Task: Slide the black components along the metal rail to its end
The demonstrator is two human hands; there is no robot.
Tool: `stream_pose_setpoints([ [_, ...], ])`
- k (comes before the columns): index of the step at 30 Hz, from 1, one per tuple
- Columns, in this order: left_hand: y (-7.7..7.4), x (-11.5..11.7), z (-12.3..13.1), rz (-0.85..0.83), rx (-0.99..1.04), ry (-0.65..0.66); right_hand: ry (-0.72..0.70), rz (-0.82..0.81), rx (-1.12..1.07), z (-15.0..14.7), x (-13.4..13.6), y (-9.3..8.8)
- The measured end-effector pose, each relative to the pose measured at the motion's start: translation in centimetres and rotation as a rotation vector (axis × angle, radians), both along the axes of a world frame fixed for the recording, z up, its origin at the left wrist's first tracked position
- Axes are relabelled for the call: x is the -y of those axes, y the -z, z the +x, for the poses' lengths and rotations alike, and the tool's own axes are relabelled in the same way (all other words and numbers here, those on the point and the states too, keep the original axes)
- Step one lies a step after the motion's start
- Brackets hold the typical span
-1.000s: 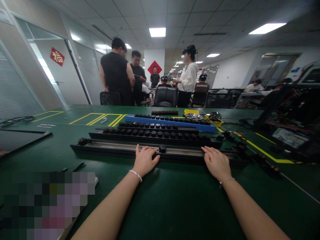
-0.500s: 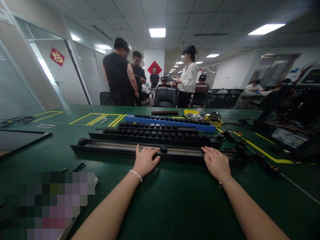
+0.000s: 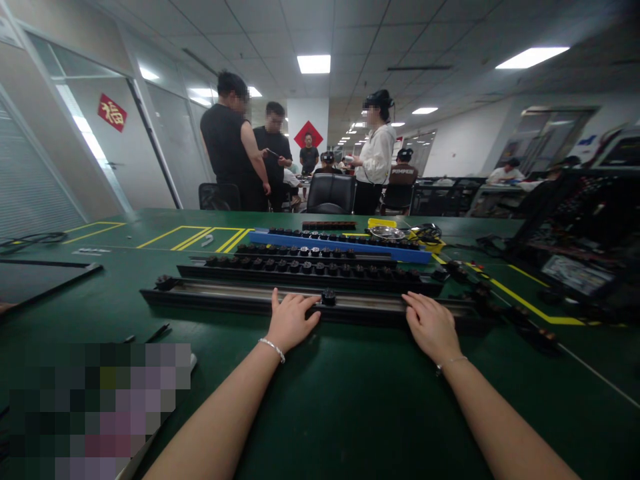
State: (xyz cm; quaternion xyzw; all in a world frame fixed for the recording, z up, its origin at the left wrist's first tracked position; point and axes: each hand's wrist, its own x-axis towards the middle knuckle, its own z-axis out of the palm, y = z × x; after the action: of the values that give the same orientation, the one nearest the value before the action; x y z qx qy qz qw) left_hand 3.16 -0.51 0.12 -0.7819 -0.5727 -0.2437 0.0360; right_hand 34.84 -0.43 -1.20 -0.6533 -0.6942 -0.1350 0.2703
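Note:
Both my hands rest palm down on the near edge of a long black rail (image 3: 210, 299) that lies across the green table. My left hand (image 3: 291, 321) has its fingers stretched flat on the rail, just left of a small black knob (image 3: 329, 297) sitting on the rail. My right hand (image 3: 431, 326) lies flat further right, fingers extended over the rail's edge. Neither hand holds anything.
Behind the near rail lie two more black rails (image 3: 310, 268) lined with several black knobs, then a blue rail (image 3: 345, 242). A metal dish (image 3: 387, 233) and yellow tray sit at the back. Loose knobs (image 3: 480, 291) scatter right. Several people (image 3: 235, 143) stand beyond the table.
My hands have stayed put on the rail. The view shifted slightly, and the standing people at the back moved a little.

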Motion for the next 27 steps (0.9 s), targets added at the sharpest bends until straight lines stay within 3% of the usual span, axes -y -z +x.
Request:
stream_pose_setpoints([
  [6, -0.2, 0.1, 0.1, -0.013, -0.01, -0.011, -0.145, 0.02, -0.055, -2.6, 0.3, -0.6],
  [14, -0.1, 0.0, 0.1, -0.03, -0.031, -0.018, -0.331, -0.047, -0.183, -9.5, -0.7, -1.3],
  [21, -0.2, 0.1, 0.2, -0.024, -0.036, -0.016, -0.367, -0.122, -0.233, -15.0, -2.0, -2.1],
  [27, -0.2, 0.1, 0.2, -0.015, -0.029, -0.014, -0.316, -0.141, -0.206, -16.9, -1.7, -2.0],
])
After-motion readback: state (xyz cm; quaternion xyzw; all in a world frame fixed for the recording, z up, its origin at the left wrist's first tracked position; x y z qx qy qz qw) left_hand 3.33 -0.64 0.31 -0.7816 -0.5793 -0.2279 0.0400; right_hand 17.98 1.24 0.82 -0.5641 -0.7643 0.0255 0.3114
